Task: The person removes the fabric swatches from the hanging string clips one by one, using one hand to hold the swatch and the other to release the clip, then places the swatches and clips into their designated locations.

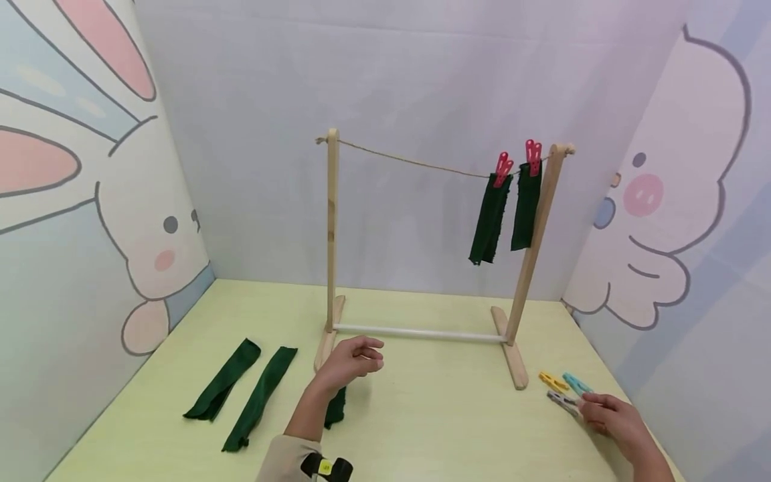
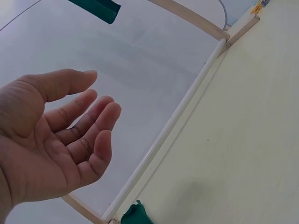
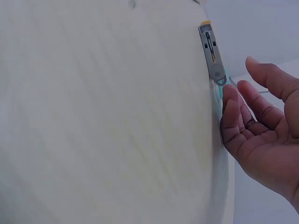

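My left hand (image 1: 349, 365) hovers over the table with loosely bent fingers and nothing between them. Below its forearm lies a dark green cloth strip (image 1: 335, 410), partly hidden. At the right, my right hand (image 1: 614, 418) is beside a grey clothespin (image 1: 561, 402), fingertips right at its near end. In the right wrist view the thumb stands apart from the curved fingers. A yellow clothespin (image 1: 553, 382) and a light blue clothespin (image 1: 577, 383) lie just beyond. Two green strips (image 1: 489, 221) hang from the line, each under a red clothespin (image 1: 502, 169).
A wooden rack stands at the back, with a left post (image 1: 332, 234), a right post (image 1: 538, 234), a sagging rope (image 1: 409, 160) and a white bottom rod (image 1: 421, 333). Two more green strips (image 1: 260, 402) lie on the table's left. Cartoon-printed walls (image 1: 656, 167) enclose the sides.
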The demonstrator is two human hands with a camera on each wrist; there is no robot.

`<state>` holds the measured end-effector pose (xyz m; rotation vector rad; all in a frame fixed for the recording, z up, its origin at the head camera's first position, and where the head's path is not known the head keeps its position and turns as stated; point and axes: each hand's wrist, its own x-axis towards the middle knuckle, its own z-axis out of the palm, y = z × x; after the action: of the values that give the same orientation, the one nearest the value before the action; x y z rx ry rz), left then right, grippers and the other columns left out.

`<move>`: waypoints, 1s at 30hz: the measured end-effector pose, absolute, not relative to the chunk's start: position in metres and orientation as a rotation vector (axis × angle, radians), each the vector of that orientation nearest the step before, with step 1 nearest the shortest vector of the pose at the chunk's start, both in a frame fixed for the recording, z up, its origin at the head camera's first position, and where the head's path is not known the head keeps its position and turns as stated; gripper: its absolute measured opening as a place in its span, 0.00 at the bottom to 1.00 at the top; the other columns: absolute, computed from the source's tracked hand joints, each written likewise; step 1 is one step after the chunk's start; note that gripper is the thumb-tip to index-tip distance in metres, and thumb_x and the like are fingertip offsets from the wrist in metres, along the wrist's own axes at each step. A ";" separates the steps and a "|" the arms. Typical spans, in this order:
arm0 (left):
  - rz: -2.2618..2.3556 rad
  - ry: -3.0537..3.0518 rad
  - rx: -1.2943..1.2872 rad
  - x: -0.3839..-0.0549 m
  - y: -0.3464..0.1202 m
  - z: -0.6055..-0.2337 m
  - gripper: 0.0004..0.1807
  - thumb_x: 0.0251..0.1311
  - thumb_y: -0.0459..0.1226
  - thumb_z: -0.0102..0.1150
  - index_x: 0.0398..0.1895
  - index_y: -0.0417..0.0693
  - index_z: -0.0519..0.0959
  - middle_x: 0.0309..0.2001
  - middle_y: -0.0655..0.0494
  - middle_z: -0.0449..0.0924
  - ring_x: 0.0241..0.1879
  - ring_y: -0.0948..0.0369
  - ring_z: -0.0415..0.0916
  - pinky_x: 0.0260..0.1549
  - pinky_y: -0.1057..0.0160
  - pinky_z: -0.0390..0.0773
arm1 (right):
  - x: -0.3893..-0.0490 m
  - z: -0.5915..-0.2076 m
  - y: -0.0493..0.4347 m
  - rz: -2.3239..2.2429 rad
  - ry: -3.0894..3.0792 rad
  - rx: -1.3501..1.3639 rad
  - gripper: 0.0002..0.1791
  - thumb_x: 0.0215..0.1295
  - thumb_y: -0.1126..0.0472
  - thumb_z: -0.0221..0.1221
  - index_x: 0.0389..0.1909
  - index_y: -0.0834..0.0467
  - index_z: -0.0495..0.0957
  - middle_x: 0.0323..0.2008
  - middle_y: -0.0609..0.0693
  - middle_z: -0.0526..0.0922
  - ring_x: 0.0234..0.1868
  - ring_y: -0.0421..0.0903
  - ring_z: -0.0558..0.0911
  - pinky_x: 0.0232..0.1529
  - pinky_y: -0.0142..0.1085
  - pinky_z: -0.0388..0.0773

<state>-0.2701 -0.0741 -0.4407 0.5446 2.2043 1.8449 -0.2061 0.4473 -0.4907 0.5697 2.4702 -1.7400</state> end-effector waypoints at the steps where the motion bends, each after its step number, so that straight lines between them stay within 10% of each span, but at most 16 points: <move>1: 1.852 2.199 0.549 -0.271 -0.072 -0.440 0.19 0.59 0.36 0.60 0.52 0.39 0.74 0.39 0.50 0.77 0.38 0.56 0.76 0.39 0.49 0.73 | -0.206 -0.489 0.447 -1.741 2.474 0.567 0.28 0.62 0.56 0.61 0.52 0.75 0.70 0.31 0.47 0.82 0.31 0.41 0.79 0.32 0.37 0.77; 15: 1.894 2.174 0.559 -0.279 -0.063 -0.435 0.18 0.60 0.35 0.59 0.53 0.38 0.73 0.40 0.49 0.77 0.38 0.56 0.76 0.38 0.53 0.73 | -0.207 -0.454 0.426 -1.640 2.643 0.388 0.35 0.66 0.48 0.54 0.60 0.74 0.62 0.42 0.49 0.79 0.39 0.42 0.80 0.40 0.39 0.77; 30: 1.899 2.186 0.591 -0.267 -0.057 -0.401 0.14 0.63 0.31 0.53 0.50 0.32 0.73 0.38 0.40 0.76 0.39 0.47 0.75 0.40 0.45 0.72 | -0.212 -0.435 0.403 -1.890 2.805 0.196 0.04 0.66 0.55 0.57 0.40 0.46 0.78 0.32 0.31 0.79 0.33 0.34 0.80 0.32 0.30 0.77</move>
<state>-0.2675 -0.0568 -0.4013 0.5905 2.1863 1.8995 -0.2116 0.4032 -0.4349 0.1956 2.8049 -1.8899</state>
